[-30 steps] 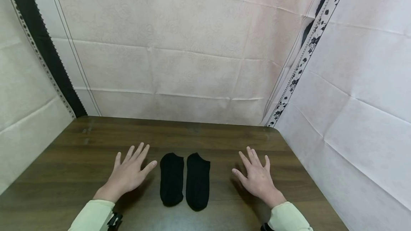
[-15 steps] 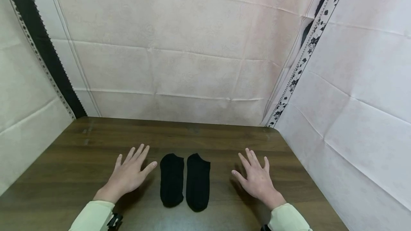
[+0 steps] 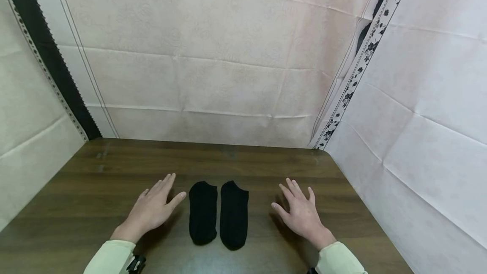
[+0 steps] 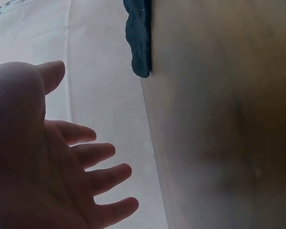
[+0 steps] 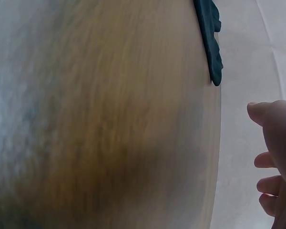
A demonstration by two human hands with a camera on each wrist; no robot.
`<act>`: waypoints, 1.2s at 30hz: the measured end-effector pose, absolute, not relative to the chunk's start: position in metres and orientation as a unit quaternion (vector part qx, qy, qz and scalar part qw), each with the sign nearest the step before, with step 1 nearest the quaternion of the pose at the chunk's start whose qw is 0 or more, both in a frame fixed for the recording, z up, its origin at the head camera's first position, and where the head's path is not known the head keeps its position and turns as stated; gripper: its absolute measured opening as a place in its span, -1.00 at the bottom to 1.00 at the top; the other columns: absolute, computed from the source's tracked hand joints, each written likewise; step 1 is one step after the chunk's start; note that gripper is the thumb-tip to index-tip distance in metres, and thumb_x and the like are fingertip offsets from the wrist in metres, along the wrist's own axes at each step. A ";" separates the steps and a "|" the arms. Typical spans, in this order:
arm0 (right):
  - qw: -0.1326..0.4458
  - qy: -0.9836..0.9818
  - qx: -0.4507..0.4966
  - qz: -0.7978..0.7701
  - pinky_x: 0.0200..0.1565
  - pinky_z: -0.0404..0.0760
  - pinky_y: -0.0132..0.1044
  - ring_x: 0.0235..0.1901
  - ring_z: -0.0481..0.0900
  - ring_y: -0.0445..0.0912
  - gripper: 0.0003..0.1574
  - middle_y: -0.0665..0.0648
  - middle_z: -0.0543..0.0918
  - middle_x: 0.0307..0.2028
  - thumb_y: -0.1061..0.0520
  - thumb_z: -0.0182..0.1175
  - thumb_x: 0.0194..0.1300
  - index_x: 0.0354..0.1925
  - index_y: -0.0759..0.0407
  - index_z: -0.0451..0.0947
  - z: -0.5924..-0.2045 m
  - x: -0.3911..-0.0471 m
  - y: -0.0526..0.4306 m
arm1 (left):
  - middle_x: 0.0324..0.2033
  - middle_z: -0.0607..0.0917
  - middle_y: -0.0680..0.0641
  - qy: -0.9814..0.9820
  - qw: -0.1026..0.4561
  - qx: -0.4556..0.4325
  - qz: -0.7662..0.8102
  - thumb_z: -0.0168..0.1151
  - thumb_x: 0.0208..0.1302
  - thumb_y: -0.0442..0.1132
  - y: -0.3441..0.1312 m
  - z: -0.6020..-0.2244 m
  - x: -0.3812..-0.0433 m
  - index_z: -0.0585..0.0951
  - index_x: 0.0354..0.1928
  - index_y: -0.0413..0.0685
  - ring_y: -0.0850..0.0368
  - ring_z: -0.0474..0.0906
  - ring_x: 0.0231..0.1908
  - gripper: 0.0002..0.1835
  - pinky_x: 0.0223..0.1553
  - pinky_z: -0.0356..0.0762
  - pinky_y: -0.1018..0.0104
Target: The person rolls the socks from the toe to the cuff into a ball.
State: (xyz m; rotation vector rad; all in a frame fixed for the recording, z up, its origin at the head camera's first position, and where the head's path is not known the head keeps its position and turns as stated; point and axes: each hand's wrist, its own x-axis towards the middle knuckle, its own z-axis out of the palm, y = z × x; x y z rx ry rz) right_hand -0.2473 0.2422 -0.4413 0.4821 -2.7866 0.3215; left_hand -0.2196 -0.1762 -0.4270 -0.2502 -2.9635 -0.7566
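Note:
Two black ankle socks lie flat, side by side, on the brown wooden table in the head view: a left sock [image 3: 203, 213] and a right sock [image 3: 233, 215], a narrow strip of wood between them. My left hand [image 3: 149, 209] hovers palm down to the left of the pair, fingers extended, thumb pointing toward the left sock. On the other side, my right hand [image 3: 301, 212] is held over the wood with its fingers spread, farther from the socks. Neither hand holds anything. In the left wrist view a dark sock [image 4: 140, 40] shows edge-on beyond the thumb.
The wooden table [image 3: 243, 162] ends at a back edge against a pale cloth wall [image 3: 228, 75]. More white cloth hangs at the left [image 3: 34, 151] and right [image 3: 426, 117]. A dark band watch strap [image 3: 136, 263] sits at the left cuff.
Both hands have shifted slightly: the left fingers have drawn closer together and dipped a little, and the right hand has moved slightly left. The socks lie as before.

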 end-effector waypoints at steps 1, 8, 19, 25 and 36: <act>0.145 -0.968 0.168 0.115 0.31 -0.12 0.41 0.47 0.15 0.14 -0.14 0.26 0.26 0.46 -0.30 0.24 0.36 0.40 0.17 0.40 -0.441 -0.247 0.241 | 0.50 0.10 -0.36 -0.965 0.038 -0.082 -0.248 -0.11 0.51 0.30 -0.176 -0.427 -0.220 0.03 0.56 -0.25 -0.40 0.06 0.44 -0.10 0.29 -0.05 -0.46; 0.138 -0.966 0.172 0.137 0.31 0.06 0.37 0.47 0.17 0.11 -0.16 0.22 0.34 0.43 -0.29 0.27 0.34 0.38 0.15 0.42 -0.436 -0.247 0.233 | 0.49 0.13 -0.35 -0.958 0.047 -0.084 -0.270 -0.12 0.49 0.34 -0.175 -0.428 -0.221 0.05 0.56 -0.24 -0.39 0.14 0.41 -0.07 0.28 0.14 -0.36; 0.124 -0.953 0.173 0.217 0.27 0.35 0.16 0.35 0.39 0.09 -0.26 0.18 0.50 0.32 -0.21 0.32 0.34 0.32 0.15 0.49 -0.435 -0.242 0.218 | 0.49 0.16 -0.34 -0.952 0.033 -0.077 -0.295 -0.18 0.42 0.45 -0.169 -0.429 -0.223 0.06 0.56 -0.22 -0.41 0.15 0.40 0.00 0.27 0.15 -0.37; 0.094 -0.939 0.153 0.292 0.22 0.44 0.09 0.27 0.48 0.05 -0.27 0.13 0.55 0.27 -0.24 0.30 0.34 0.32 0.09 0.49 -0.434 -0.240 0.211 | 0.49 0.14 -0.34 -0.944 0.015 -0.070 -0.322 -0.14 0.41 0.45 -0.166 -0.425 -0.225 0.05 0.57 -0.20 -0.38 0.10 0.43 0.01 0.29 0.12 -0.36; 0.046 -0.888 0.152 0.431 -0.01 0.63 -0.05 -0.02 0.69 0.01 -0.34 0.25 0.67 0.06 -0.16 0.33 0.34 0.24 0.18 0.54 -0.435 -0.238 0.197 | 0.47 0.19 -0.36 -0.927 -0.017 -0.062 -0.370 -0.02 0.45 0.33 -0.162 -0.424 -0.229 0.02 0.58 -0.16 -0.34 0.35 0.31 -0.06 0.21 0.27 -0.35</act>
